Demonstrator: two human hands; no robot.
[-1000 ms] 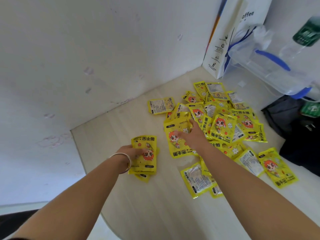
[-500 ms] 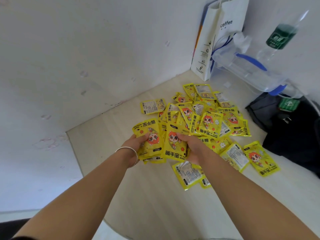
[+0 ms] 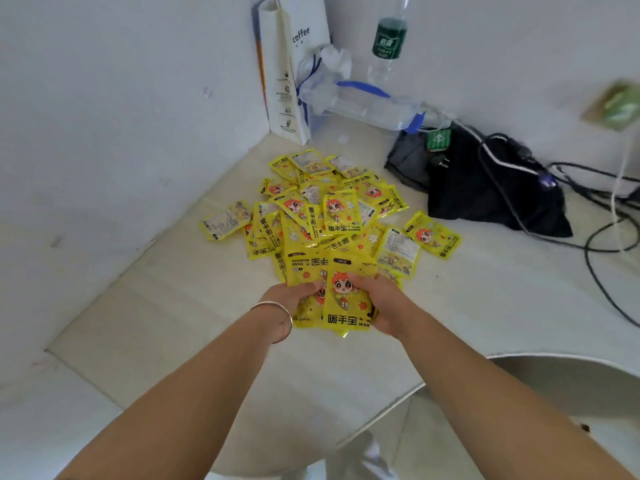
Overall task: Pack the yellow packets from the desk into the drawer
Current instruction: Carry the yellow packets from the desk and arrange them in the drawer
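Note:
Both my hands hold a stack of yellow hand-warmer packets (image 3: 341, 303) just above the desk (image 3: 173, 299). My left hand (image 3: 296, 299) grips the stack's left edge, a silver bangle on its wrist. My right hand (image 3: 382, 303) grips the right edge, its thumb over the top packet's cartoon face. Beyond the stack, a heap of several more yellow packets (image 3: 322, 209) lies on the desk near the wall corner. Single packets lie off to the left (image 3: 225, 221) and right (image 3: 433, 233) of the heap. No drawer is in view.
A white coffee paper bag (image 3: 291, 71) stands in the corner beside a clear plastic bag with blue handles (image 3: 360, 98) and a water bottle (image 3: 386, 46). A black cloth bag (image 3: 485, 181) and dark cables (image 3: 595, 233) lie at the right. The desk's curved front edge (image 3: 398, 403) runs below my arms.
My right hand picked a packet off the heap and brought it onto the stack in my left hand. Now both hands hold the stack together, and my view has swung to the right.

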